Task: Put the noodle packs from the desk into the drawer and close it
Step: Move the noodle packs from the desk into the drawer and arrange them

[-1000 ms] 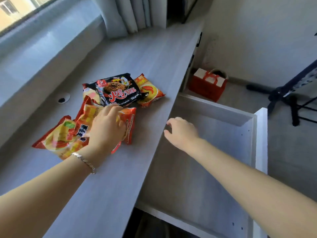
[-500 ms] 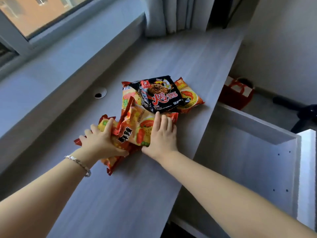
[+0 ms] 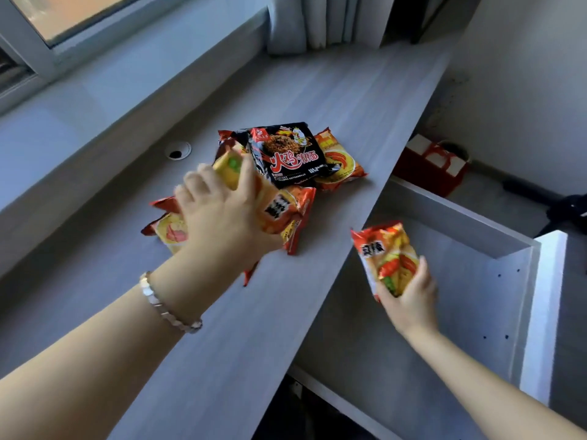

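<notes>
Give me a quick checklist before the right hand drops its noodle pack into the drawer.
1. Drawer open: ok, it is pulled out beside the desk.
2. Drawer floor free where the pack would land: ok, the visible part is bare.
3. Right hand has its orange noodle pack: ok, fingers wrap its lower end, and it is over the drawer.
4. Left hand grip on another orange noodle pack: cannot tell, the hand is blurred.
5. Packs left on the desk: not ok, the black noodle pack and several orange ones remain.
6. Drawer closed: not ok, not yet.
</notes>
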